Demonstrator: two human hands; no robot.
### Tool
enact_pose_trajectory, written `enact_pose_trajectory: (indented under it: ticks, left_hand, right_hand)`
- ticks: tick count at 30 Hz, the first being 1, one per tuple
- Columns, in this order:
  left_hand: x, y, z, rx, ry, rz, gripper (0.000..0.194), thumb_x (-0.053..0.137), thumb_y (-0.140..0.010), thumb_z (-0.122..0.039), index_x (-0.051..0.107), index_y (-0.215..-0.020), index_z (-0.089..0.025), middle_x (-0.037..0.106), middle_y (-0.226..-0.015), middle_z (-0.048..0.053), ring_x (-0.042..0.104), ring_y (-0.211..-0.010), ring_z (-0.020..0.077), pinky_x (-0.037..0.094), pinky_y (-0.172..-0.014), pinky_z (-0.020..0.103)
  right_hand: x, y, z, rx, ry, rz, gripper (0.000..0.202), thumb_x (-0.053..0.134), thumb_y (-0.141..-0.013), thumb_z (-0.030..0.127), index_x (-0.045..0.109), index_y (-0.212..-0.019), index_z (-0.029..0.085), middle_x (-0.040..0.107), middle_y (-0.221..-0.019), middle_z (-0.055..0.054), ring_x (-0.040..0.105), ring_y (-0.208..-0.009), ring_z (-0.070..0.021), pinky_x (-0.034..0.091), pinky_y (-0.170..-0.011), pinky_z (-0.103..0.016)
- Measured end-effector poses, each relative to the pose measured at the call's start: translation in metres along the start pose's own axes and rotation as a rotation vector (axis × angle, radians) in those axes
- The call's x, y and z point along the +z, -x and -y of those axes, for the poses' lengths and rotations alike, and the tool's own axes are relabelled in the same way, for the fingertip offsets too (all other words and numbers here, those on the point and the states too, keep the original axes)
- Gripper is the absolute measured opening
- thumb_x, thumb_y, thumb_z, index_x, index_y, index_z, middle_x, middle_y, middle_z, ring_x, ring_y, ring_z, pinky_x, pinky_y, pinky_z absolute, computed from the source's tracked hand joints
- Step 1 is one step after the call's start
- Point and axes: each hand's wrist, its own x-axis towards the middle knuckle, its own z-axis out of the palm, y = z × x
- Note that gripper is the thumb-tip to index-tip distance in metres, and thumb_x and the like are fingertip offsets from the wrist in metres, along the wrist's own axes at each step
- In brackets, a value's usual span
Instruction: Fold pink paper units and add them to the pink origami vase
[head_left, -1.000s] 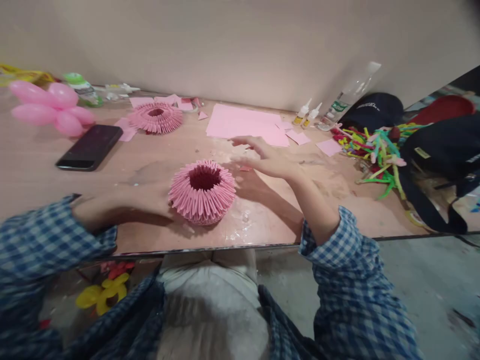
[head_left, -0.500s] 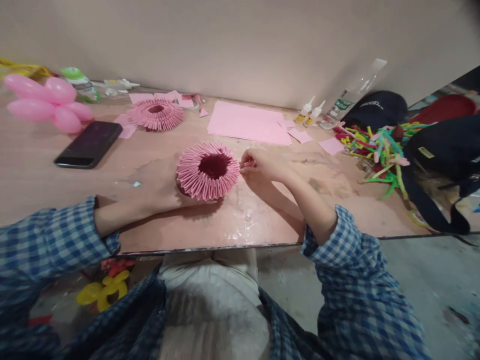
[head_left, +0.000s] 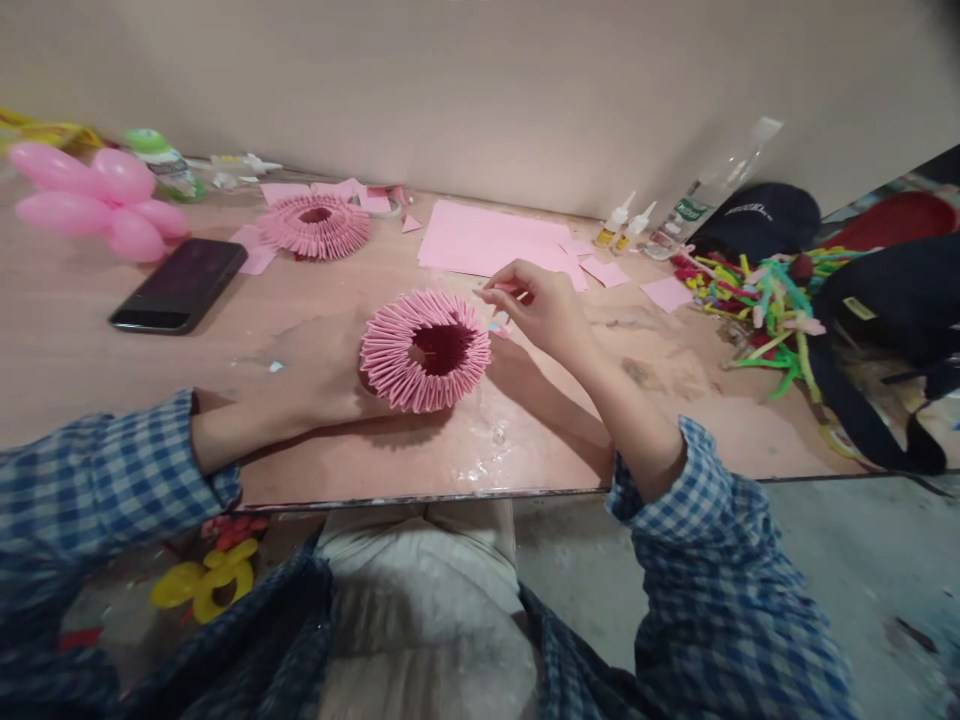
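A bowl-shaped ring of pleated pink paper (head_left: 397, 350) is tilted above the front of the table, its dark hollow showing. My left hand (head_left: 341, 385) is wrapped round its left and underside; the ring hides most of those fingers. Just beyond the ring's upper right edge, apart from it, my right hand (head_left: 536, 305) has thumb and fingertips drawn together in a pinch. Whatever may be between them is too small to make out. Farther back lies a second, flatter pleated pink ring (head_left: 337, 232), with no hand on it.
Pink paper sheets (head_left: 487, 235) lie at the back, with two small glue bottles (head_left: 615, 222) and a clear plastic bottle (head_left: 686, 210) to their right. A phone (head_left: 184, 285) and pink balloons (head_left: 105, 200) occupy the left. Coloured pipe cleaners (head_left: 765, 300) and dark caps (head_left: 892, 310) fill the right.
My right hand has risen away from the ring's right edge, toward the pink sheets. The held ring has shifted slightly right and nearer, with its opening turned more to the right.
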Motion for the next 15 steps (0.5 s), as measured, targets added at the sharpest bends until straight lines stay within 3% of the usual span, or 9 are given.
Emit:
enact_pose_trajectory:
  ticks: [5,11,15]
  left_hand:
    - [0.001,0.000,0.003,-0.038,0.049,-0.068,0.093,0.074,-0.091,-0.083,0.060,-0.156,-0.019,0.077,-0.141,0.013,0.066,-0.139,0.0350,0.050,-0.127,0.051]
    - [0.001,-0.002,0.001,-0.007,0.153,0.003,0.074,0.069,-0.098,-0.078,0.067,-0.149,-0.024,0.076,-0.143,0.008,0.072,-0.130,0.0298,0.057,-0.118,0.043]
    - [0.001,-0.005,0.001,-0.014,0.105,-0.039,0.085,0.072,-0.094,-0.078,0.062,-0.155,-0.020,0.077,-0.142,0.011,0.070,-0.133,0.0330,0.057,-0.118,0.046]
  right_hand:
    - [0.004,0.003,0.023,0.015,-0.207,-0.013,0.047,0.075,-0.098,0.069,0.078,-0.100,0.022,0.067,-0.079,0.001,0.053,-0.066,-0.0119,0.044,-0.063,-0.031]
    - [0.004,0.008,0.042,0.100,-0.354,0.011,0.036,0.074,-0.100,0.059,0.085,-0.112,0.026,0.081,-0.112,-0.001,0.051,-0.069,-0.0104,0.044,-0.062,-0.028]
    - [0.004,0.011,0.046,0.093,-0.418,0.051,0.033,0.076,-0.098,0.054,0.086,-0.119,0.030,0.083,-0.128,0.001,0.056,-0.072,-0.0108,0.050,-0.066,-0.029]
